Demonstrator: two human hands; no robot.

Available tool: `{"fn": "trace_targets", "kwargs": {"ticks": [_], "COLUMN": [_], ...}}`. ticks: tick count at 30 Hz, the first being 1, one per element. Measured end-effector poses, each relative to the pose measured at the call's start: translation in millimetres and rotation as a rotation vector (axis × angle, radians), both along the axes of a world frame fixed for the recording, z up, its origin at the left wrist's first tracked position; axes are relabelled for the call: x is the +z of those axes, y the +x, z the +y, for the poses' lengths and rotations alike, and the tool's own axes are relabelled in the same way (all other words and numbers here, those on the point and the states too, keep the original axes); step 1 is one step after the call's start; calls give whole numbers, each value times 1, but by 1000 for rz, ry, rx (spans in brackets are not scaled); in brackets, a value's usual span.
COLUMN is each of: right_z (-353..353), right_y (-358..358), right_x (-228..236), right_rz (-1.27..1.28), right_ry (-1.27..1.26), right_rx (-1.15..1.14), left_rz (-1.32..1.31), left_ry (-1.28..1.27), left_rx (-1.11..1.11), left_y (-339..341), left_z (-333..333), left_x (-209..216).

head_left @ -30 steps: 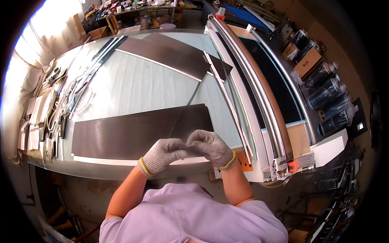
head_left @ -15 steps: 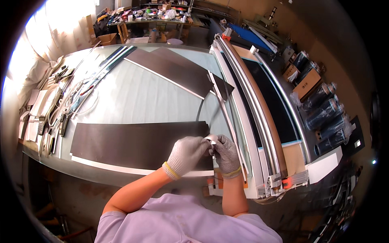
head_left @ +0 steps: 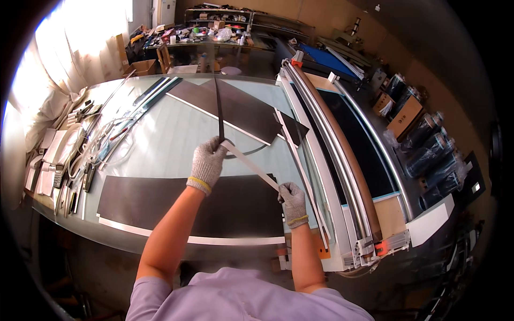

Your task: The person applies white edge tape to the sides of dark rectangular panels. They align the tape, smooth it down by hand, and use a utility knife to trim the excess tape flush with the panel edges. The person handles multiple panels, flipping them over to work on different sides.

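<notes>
A narrow white strip (head_left: 250, 165) stretches taut between my two gloved hands, above the table. My left hand (head_left: 206, 166), in a grey knit glove, is closed on its upper left end. From that hand a thin dark strip (head_left: 219, 107) rises toward the far side; part of it curls behind the hand. My right hand (head_left: 293, 202), gloved alike, pinches the lower right end of the white strip. Below my hands a long dark sheet (head_left: 150, 200) with a white front edge lies on the glass-like tabletop (head_left: 160, 139). Whether the two strips are joined is hidden by the left glove.
More dark sheets (head_left: 235, 109) lie farther back, with long thin strips (head_left: 300, 176) to their right. A long roller machine (head_left: 342, 144) borders the right side. Clear tubing (head_left: 85, 142), tools and papers crowd the left edge. Wrapped rolls (head_left: 423, 160) stand at far right.
My hands, close together before, have drawn apart. The left moved up and left, pulling the white strip out straight; the dark strip now stands up from it. The right moved slightly.
</notes>
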State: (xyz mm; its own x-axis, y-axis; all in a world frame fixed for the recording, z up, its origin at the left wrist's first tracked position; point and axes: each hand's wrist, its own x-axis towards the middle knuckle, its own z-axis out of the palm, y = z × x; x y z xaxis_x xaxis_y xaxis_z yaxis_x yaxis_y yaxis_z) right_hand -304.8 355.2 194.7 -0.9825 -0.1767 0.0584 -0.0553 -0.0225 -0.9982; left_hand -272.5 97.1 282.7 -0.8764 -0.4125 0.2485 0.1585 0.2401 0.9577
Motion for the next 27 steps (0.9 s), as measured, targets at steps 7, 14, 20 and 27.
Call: {"fn": "trace_targets", "kwargs": {"ticks": [7, 14, 20, 27], "right_z": [40, 130, 37, -137], "right_y": [-24, -82, -72, 1], "right_x": [-37, -200, -116, 81], "right_rz": [69, 51, 343, 885], "right_ry": [96, 895, 1183, 486], "right_rx": [-147, -427, -361, -210], "left_rz": [204, 128, -51, -217], "left_ry": [98, 104, -34, -599], "left_rx": [114, 142, -157, -59], "left_y": [-6, -5, -6, 0], "left_z": [-70, -129, -91, -25], "left_x": [22, 37, 12, -24]}}
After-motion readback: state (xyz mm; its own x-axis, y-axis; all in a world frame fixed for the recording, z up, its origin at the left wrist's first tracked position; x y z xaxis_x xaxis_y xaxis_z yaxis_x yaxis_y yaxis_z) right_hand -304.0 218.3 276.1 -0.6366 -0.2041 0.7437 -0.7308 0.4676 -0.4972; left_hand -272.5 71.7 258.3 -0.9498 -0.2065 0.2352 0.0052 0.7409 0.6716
